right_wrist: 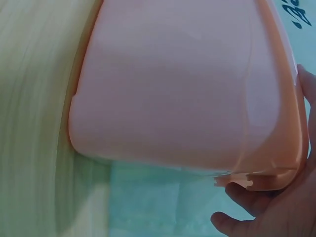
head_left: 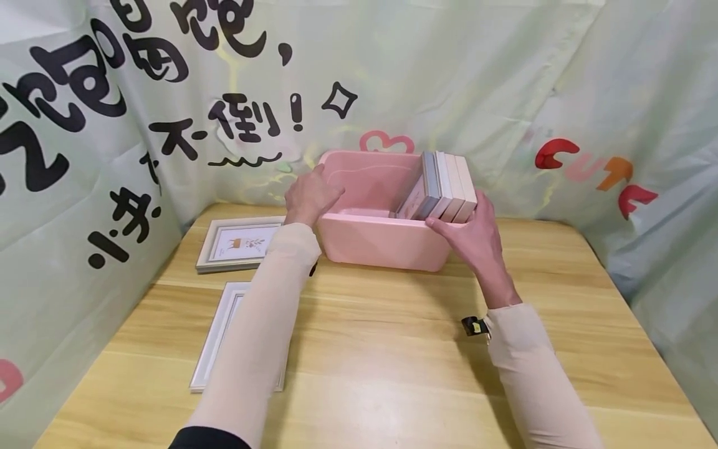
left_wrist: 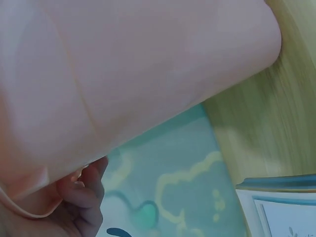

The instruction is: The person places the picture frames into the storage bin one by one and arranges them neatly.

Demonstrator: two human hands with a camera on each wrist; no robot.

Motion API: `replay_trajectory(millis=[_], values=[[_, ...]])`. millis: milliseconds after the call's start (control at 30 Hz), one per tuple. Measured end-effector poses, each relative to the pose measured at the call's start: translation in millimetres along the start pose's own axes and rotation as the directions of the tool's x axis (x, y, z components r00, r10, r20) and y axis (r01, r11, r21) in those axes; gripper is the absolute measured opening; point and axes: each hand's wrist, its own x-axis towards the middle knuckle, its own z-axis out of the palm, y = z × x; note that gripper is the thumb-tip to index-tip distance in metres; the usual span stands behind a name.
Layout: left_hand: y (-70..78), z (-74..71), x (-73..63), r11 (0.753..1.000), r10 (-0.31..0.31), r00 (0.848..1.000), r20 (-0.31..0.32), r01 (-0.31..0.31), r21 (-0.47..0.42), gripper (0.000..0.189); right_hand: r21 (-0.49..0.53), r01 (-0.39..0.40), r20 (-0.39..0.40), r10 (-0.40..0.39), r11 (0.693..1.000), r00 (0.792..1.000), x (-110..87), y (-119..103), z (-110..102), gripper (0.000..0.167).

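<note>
The bin [head_left: 387,242] sits between the hands toward the table's [head_left: 381,355] back, long axis side to side, neither hand nearer: the left hand [head_left: 310,196] grips its left end, the right hand [head_left: 475,237] its right. Slabs [head_left: 449,187] stand grouped at its right end; left of it lie a far frame [head_left: 238,243] and a near frame [head_left: 215,337].

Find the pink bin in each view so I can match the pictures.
Head: the pink bin sits near the centre, between the left hand and right hand.
Left wrist: the pink bin spreads across the top and left.
Right wrist: the pink bin fills the upper middle.
Shared landmark: the wooden table, right side in left wrist, left side in right wrist.
</note>
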Motion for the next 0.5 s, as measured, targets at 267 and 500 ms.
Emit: replay_trajectory(millis=[267,500], values=[[0.9,4.0,-2.8,0.999,-0.029,0.986,-0.167,0.035,0.036,0.058,0.041,-0.039,0.002,0.039,0.998,0.999,-4.4,8.3,3.1,0.106],[-5.3,-0.3,-2.6,0.996,-0.064,0.984,-0.168,0.053,-0.068,0.056,0.065,-0.046,-0.010,0.046,0.997,0.999,-4.3,8.1,6.0,0.105]])
